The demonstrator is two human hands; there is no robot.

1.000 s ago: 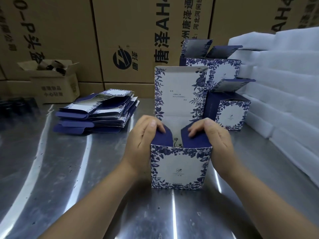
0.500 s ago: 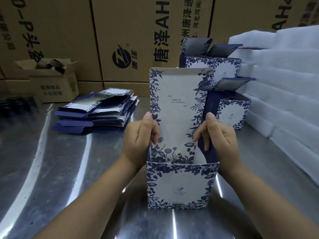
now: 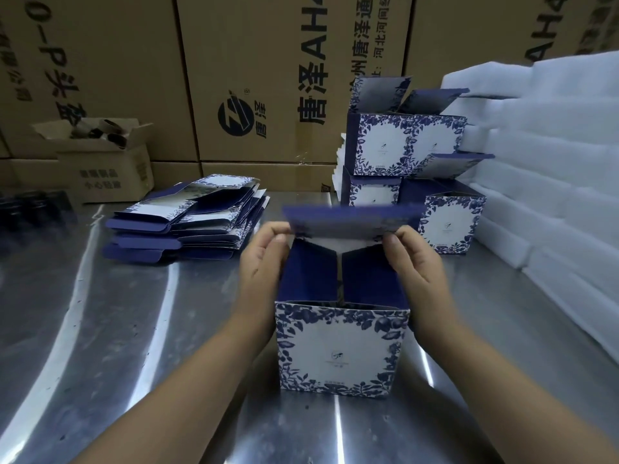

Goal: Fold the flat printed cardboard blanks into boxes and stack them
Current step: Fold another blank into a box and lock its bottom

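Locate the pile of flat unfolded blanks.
Head view: the pile of flat blanks lies on the steel table, left of the left hand, near the open carton.

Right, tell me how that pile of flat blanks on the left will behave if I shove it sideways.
The pile of flat blanks is fanned and uneven, so it would likely shear apart rather than move as one. The steel table looks polished, so the bottom blanks probably skid easily. Being thin card, each is likely light and bendy.
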